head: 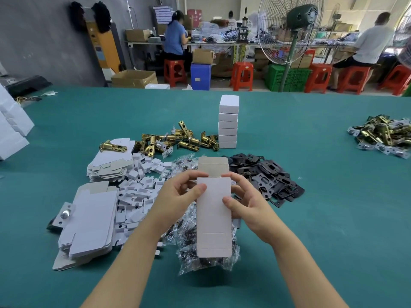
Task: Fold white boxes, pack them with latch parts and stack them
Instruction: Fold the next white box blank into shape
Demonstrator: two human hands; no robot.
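- Step in hand, as I judge it: folding. Both hands are holding one white box blank [213,216] upright above the green table [333,218], nearer the camera than the stack of finished boxes [228,122], which is serving as landmark.
- Left hand [178,196] is pinching the blank's upper left edge, thumb on the front face, fingers curled behind.
- Right hand [244,201] is pinching the upper right edge the same way, thumb tip on the front.
- Top flap [212,166] is standing open, grey inside showing; box is not yet squared up or packed.
- Next move is probably calling for pressing the sleeve open and tucking an end flap before any part goes in.
- Count, stack: six closed boxes, as far as I can tell.
- Brass latch bolts [178,141]: one loose heap just left of the stack, too tangled to count; a second heap [382,134] well right of it.
- Black strike plates [266,174]: one pile in front of the stack, uncountable.
- Flat blanks: two piles [89,218] left and nearer than the stack, one latch lying on the farther pile.
- Small white inserts [138,187] and screw bags [189,247]: many, not countable.
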